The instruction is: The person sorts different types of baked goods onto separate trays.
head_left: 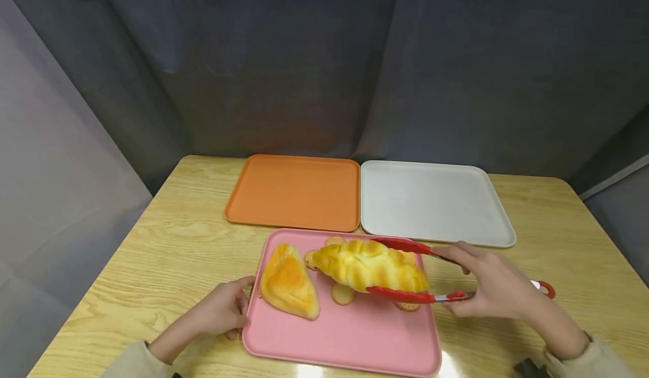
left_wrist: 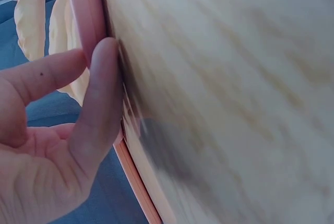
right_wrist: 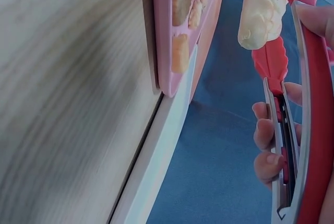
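My right hand point(head_left: 489, 282) grips red-tipped metal tongs point(right_wrist: 313, 119), its fingers and thumb on opposite arms. Between the tong heads is a large, ridged, croissant-like bread point(head_left: 372, 266). It hangs above the pink tray point(head_left: 350, 341), well apart from it in the right wrist view. My left hand point(head_left: 223, 308) is at that tray's left edge, its thumb and fingers pinching the rim in the left wrist view. On the tray's left part lies a triangular golden bread point(head_left: 290, 281). Small round cookies point(head_left: 342, 294) lie on the tray, partly hidden under the ridged bread.
Behind the pink tray, an orange tray point(head_left: 296, 192) and a white tray point(head_left: 433, 200) lie side by side on the wooden table point(head_left: 147, 254). A dark curtain point(head_left: 284, 68) hangs behind the table's far edge.
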The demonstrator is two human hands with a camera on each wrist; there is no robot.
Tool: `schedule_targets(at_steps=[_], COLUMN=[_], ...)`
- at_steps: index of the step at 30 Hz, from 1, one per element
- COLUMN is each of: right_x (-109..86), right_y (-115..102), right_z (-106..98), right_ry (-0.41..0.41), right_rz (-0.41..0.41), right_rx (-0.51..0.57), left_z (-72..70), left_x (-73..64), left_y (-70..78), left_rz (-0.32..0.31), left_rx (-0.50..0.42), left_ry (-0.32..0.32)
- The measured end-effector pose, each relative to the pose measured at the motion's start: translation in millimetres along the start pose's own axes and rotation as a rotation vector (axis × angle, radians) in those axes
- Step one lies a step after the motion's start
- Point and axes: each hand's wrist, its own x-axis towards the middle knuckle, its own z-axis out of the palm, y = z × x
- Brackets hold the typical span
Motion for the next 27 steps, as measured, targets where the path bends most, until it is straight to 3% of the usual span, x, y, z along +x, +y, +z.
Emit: schedule_targets(at_steps=[6,16,27], right_x=[10.5,27.7,48.0], right_y=[5,16,21], right_z=[-2,1,2], right_ry=[0.003,0.017,0.015], right_rz=[0.01,-0.003,0.009], right_rx=[-0.004,-0.035,-0.018], left_z=[-0.6,-4.0,-2.7], left_x=[1.3,2.7,3.9], left_y=[-0.7,-2.5,-3.5], left_rz=[-0.018,-0.073,-0.072], left_rx=[-0.013,-0.177,-0.191], left_ry=[-0.002,-0.017,-0.022])
